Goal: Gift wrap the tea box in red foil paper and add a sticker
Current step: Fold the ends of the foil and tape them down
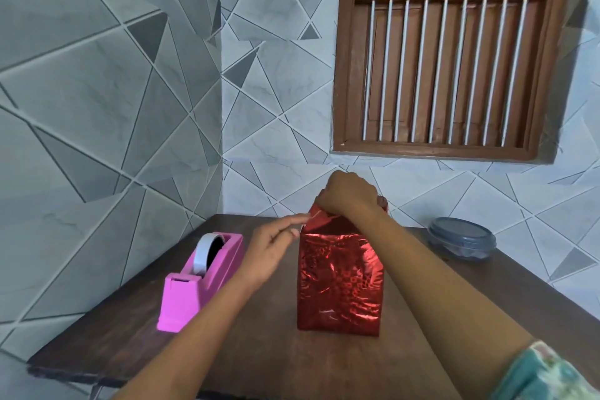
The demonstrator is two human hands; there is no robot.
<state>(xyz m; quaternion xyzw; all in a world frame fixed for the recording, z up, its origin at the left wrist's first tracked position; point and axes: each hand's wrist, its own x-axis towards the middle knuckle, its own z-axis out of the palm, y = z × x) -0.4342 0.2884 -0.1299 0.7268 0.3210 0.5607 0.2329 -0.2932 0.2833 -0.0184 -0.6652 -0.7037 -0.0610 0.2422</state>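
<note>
The tea box (339, 282) stands up tall in the middle of the brown wooden table (292, 364). Shiny red foil paper (328, 222) covers it. The right hand (349, 193) sits on top, fingers curled tight around the loose foil. The left hand (272, 245) pinches the foil's top left corner with thumb and finger. A pink tape dispenser (201, 282) sits just left of the box. A grey tub with a lid (461, 242) sits far back on the right.

Open tabletop (292, 367) before wrapped box (339, 282); tape dispenser (194, 282) left, container (461, 239) right-rear
</note>
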